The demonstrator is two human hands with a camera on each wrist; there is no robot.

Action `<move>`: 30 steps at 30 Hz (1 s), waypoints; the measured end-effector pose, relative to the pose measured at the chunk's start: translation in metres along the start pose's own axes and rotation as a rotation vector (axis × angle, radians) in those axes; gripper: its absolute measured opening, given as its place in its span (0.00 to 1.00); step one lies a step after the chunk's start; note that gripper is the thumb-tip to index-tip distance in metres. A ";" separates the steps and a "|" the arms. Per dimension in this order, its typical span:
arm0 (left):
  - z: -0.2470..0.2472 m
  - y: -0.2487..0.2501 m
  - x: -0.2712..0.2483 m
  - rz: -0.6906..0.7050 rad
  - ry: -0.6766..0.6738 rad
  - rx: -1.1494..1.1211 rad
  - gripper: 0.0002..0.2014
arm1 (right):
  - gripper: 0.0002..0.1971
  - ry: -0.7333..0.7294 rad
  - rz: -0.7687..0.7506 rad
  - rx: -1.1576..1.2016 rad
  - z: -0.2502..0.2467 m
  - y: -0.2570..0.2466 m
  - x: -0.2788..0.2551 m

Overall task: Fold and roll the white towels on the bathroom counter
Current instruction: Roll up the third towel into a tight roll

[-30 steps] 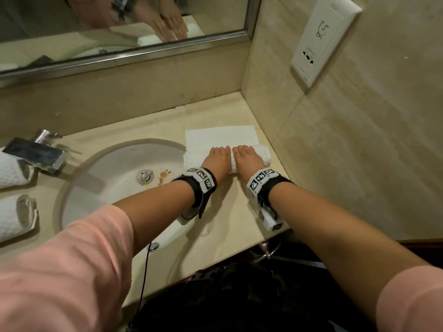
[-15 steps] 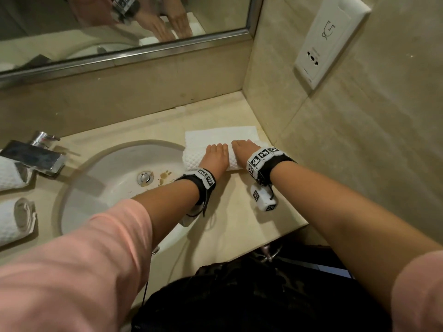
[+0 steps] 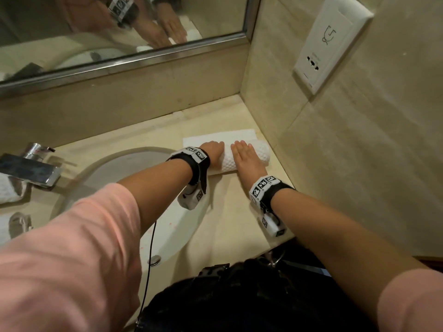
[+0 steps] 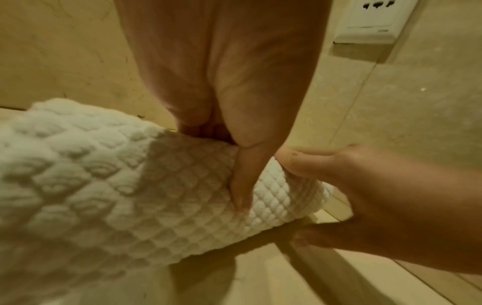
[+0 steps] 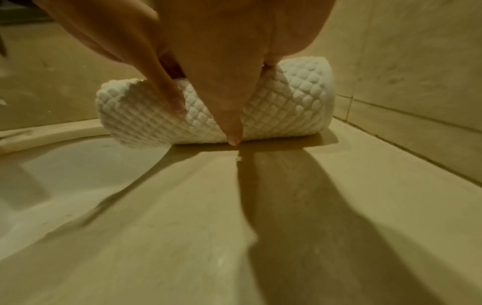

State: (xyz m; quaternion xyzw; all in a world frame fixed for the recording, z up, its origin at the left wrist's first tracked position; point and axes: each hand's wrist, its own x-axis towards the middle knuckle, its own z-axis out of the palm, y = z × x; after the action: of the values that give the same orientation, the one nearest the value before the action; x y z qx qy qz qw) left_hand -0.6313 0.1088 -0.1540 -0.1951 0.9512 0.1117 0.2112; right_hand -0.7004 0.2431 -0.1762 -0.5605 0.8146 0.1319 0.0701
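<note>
A white waffle-textured towel (image 3: 227, 164) lies in the right corner of the counter (image 3: 230, 212), its near part wound into a thick roll (image 5: 281, 107) and its flat remainder (image 3: 220, 136) stretching toward the back wall. My left hand (image 3: 212, 152) grips the left half of the roll, thumb (image 4: 241, 185) pressed into the near side and fingers over the top. My right hand (image 3: 247, 156) holds the right half, fingers laid across the top and thumb (image 5: 232, 132) down the front, touching the counter. The roll's right end (image 3: 263, 152) sticks out beside the side wall.
A white sink basin (image 3: 115, 178) lies left of the towel, with a chrome faucet (image 3: 31, 168) beyond it. Two rolled towels (image 3: 9, 190) (image 3: 14, 226) rest at the far left. A wall socket (image 3: 330, 44) is on the tiled side wall. Dark clothing (image 3: 239, 295) is at the counter's front edge.
The roll has grown thicker and moved toward the back wall, leaving a shorter flat part. Both hands followed it, and the right wrist has drawn back toward me since half a second ago.
</note>
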 end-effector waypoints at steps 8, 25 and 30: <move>0.053 0.025 -0.018 -0.152 0.180 0.269 0.31 | 0.29 -0.094 -0.032 0.027 -0.027 0.011 0.038; 0.024 0.001 0.005 -0.081 0.203 0.209 0.24 | 0.46 0.225 -0.002 0.163 0.028 0.002 0.004; 0.017 -0.003 0.013 -0.114 0.184 0.182 0.27 | 0.37 0.177 -0.031 0.194 0.009 0.003 0.034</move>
State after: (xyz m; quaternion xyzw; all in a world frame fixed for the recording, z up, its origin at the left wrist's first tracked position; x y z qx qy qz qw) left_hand -0.6351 0.1071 -0.1751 -0.2381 0.9602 -0.0056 0.1458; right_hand -0.7162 0.2168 -0.1936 -0.5732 0.8176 0.0013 0.0541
